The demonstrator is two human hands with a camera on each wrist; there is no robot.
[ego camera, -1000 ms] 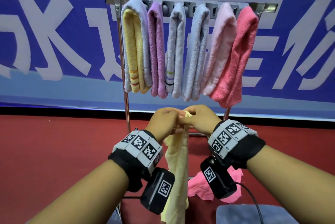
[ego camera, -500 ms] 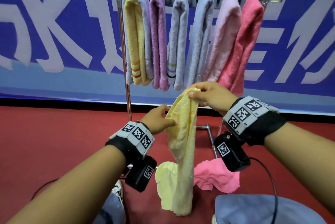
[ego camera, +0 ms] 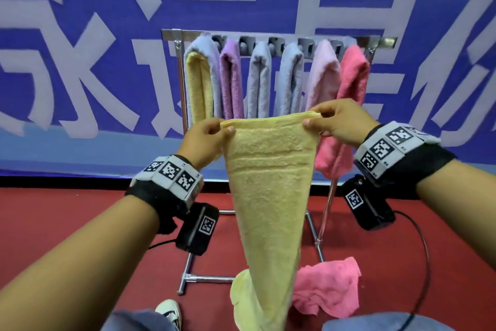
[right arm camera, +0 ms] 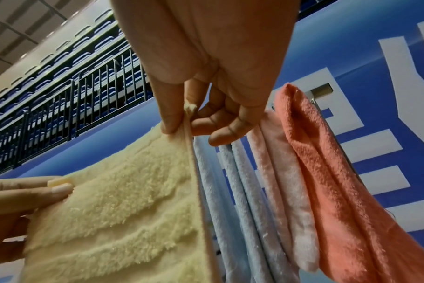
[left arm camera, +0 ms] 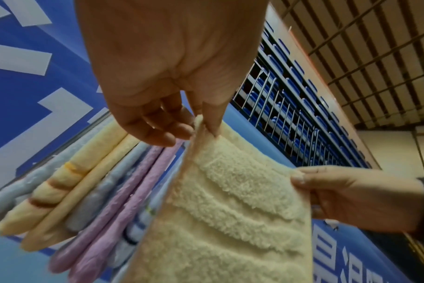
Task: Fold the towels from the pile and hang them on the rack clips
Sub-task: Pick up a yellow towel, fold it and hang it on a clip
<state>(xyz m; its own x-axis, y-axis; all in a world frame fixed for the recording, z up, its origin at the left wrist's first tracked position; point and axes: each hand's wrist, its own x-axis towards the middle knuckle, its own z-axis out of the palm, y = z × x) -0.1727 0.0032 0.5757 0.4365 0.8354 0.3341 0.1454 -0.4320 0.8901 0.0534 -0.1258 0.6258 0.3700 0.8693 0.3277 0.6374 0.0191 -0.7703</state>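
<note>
Blue banner wall with big white characters [ego camera: 80, 62] fills the background, red floor [ego camera: 67, 223] below it. We see a metal towel rack with a row of clips along its top bar [ego camera: 381, 41] standing in front of the banner, and six folded towels hang from it side by side: from the rack's left end a grey-blue one wrapped round a yellow one [ego camera: 200, 84], a purple one [ego camera: 231, 75], two grey-blue ones [ego camera: 259, 78], a pale pink one [ego camera: 323, 70], and a coral pink one [ego camera: 349, 94] at the right end. We hold a pale yellow terry towel [ego camera: 265, 183] spread flat in front of the rack, top edge level, the rest hanging down to the floor where its lower end bunches. Our left hand [ego camera: 204, 140] pinches the top left corner between thumb and fingers; our right hand [ego camera: 338, 122] pinches the top right corner the same way. Hands are apart, the top hem stretched between them. A crumpled pink towel [ego camera: 327, 287] lies on the floor by the rack's foot, just right of the hanging yellow one. Both wrists carry black straps with square marker tags [ego camera: 171, 172].
</note>
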